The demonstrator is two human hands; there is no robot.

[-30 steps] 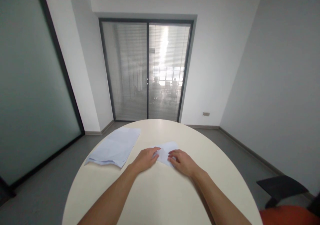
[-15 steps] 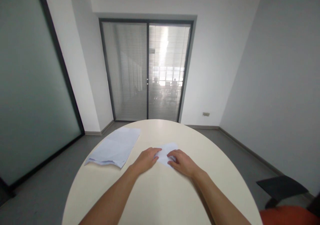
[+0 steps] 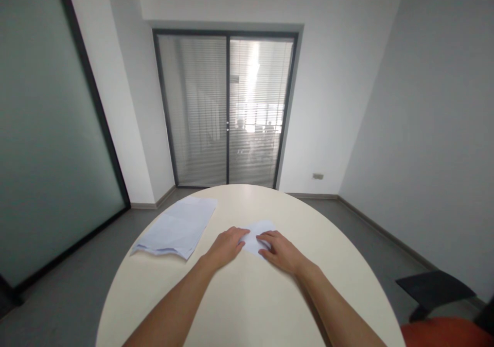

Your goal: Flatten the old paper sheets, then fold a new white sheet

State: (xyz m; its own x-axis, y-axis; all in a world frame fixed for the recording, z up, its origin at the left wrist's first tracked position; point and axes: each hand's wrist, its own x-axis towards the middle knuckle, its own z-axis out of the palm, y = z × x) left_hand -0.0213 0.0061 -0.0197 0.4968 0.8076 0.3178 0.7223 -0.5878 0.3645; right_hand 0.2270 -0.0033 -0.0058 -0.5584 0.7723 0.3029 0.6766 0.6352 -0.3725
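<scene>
In the head view, a small white paper (image 3: pixel 252 242) lies mid-bench (image 3: pixel 239 306) between the left hand (image 3: pixel 226 247) and the right hand (image 3: pixel 284 253), thumbs visibly apart from the forefingers at its two sides, though I cannot tell whether the fingers pinch it. The handling looks under way, not finished; any folds made are too small to count, and the larger sheets (image 3: pixel 179 226) at far left lie out of reach of both hands.

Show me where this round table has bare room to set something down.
Bare patches on the table: between the left forearm and right forearm; beyond the small paper, to the far edge; outside either forearm. Crowded: the middle, with left hand and right hand at that paper, and the far left, where larger sheets reach the rim.
</scene>
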